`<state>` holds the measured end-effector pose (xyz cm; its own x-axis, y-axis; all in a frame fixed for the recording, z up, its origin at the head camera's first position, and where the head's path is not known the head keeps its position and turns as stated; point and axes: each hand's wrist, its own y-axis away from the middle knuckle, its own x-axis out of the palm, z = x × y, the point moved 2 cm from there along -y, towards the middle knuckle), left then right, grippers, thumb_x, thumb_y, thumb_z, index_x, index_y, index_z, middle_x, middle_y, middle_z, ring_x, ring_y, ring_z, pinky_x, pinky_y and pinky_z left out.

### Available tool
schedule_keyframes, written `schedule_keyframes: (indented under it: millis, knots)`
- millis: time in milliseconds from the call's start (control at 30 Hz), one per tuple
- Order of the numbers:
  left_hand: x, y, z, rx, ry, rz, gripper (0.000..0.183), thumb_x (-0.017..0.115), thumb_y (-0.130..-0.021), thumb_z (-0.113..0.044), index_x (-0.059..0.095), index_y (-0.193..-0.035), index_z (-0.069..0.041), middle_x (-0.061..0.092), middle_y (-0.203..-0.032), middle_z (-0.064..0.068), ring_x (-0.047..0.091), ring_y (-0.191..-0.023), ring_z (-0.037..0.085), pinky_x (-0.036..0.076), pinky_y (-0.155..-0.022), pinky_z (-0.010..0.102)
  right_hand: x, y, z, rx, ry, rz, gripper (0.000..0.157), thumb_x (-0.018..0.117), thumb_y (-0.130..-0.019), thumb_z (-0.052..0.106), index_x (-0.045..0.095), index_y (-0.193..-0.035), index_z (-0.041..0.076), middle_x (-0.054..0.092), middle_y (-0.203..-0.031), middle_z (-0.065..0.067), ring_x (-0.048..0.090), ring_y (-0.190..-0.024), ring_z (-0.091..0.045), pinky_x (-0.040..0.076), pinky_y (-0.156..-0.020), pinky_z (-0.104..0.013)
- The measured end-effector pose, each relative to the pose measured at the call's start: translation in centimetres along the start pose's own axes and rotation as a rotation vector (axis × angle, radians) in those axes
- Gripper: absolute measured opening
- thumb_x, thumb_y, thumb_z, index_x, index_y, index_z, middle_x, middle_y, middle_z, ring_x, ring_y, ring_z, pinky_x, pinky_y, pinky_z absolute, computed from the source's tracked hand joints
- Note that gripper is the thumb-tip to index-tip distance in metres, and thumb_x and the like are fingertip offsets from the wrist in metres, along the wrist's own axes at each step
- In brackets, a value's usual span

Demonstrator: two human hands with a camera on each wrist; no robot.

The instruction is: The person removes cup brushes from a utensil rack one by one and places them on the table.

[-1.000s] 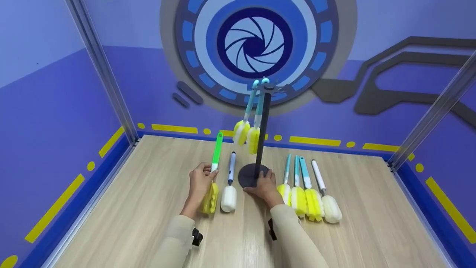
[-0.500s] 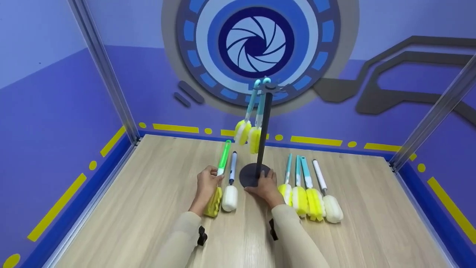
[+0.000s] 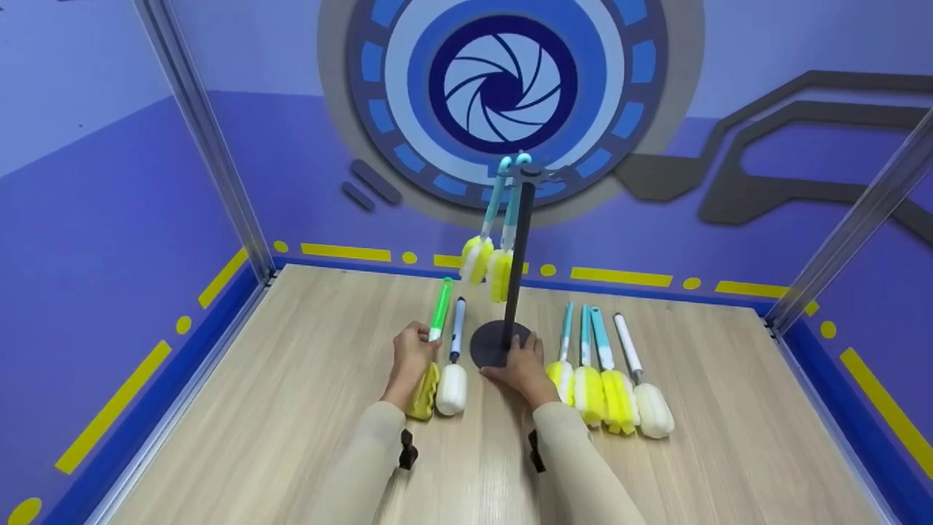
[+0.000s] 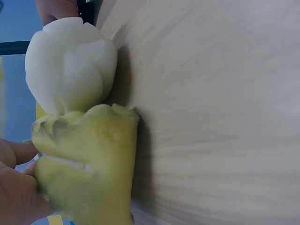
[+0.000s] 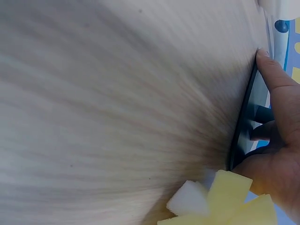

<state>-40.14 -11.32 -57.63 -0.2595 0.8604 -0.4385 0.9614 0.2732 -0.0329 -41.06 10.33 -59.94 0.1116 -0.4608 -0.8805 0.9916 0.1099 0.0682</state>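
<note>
My left hand [image 3: 415, 359] pinches the white lower handle of a green-handled bottle brush [image 3: 440, 309]. Its yellow sponge head [image 4: 93, 164] sits low at the tabletop in the left wrist view. Just right of it lies a blue-handled bottle brush with a white sponge head [image 3: 452, 389]. My right hand [image 3: 522, 370] holds the round black base [image 3: 487, 345] of an upright stand, thumb at the front edge [image 5: 262, 58] and fingers over its right side. Two teal-handled brushes [image 3: 475, 259] with yellow and white sponge heads hang from the stand's top hooks [image 3: 531, 173].
Right of the stand, several bottle brushes lie in a row, teal-handled ones [image 3: 600, 339] and a white-handled one [image 3: 654, 410]. Their sponge heads are close to my right forearm. Blue printed walls [image 3: 408, 219] and metal posts enclose the wooden table [image 3: 240, 408].
My left hand has shifted to the right with the green-handled brush, bringing it beside the blue-handled one, its handle top lower in view. The right hand and stand have stayed put.
</note>
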Motion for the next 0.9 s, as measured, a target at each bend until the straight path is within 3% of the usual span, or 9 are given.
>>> schedule_keyframes:
  millis: [333, 667, 900]
  knots:
    - [0.5, -0.8, 0.0, -0.070, 0.029, 0.047, 0.017, 0.068, -0.095, -0.001, 0.063, -0.109, 0.008, 0.069, -0.094, 0.016, 0.071, -0.085, 0.029, 0.057, -0.071, 0.034, 0.0, -0.1, -0.1, 0.022, 0.004, 0.022, 0.108, 0.080, -0.083, 0.054, 0.030, -0.153, -0.012, 0.012, -0.158, -0.043, 0.012, -0.150, -0.053, 0.028, -0.119, -0.052]
    - [1.6, -0.9, 0.1, -0.130, -0.036, 0.073, 0.015, 0.070, -0.094, -0.002, 0.066, -0.105, 0.006, 0.071, -0.095, 0.015, 0.072, -0.085, 0.024, 0.057, -0.075, 0.036, 0.2, -0.2, 0.0, 0.019, 0.025, 0.026, 0.108, 0.079, -0.083, 0.055, 0.030, -0.153, -0.012, 0.013, -0.157, -0.044, 0.014, -0.149, -0.054, 0.028, -0.119, -0.053]
    - [2.1, -1.3, 0.2, -0.135, -0.069, 0.084, 0.020, 0.068, -0.096, -0.004, 0.064, -0.113, 0.006, 0.070, -0.089, 0.011, 0.069, -0.080, 0.021, 0.055, -0.071, 0.035, 0.2, -0.3, 0.0, 0.016, 0.033, 0.015, 0.107, 0.079, -0.084, 0.054, 0.032, -0.152, -0.013, 0.015, -0.157, -0.043, 0.016, -0.149, -0.053, 0.029, -0.118, -0.053]
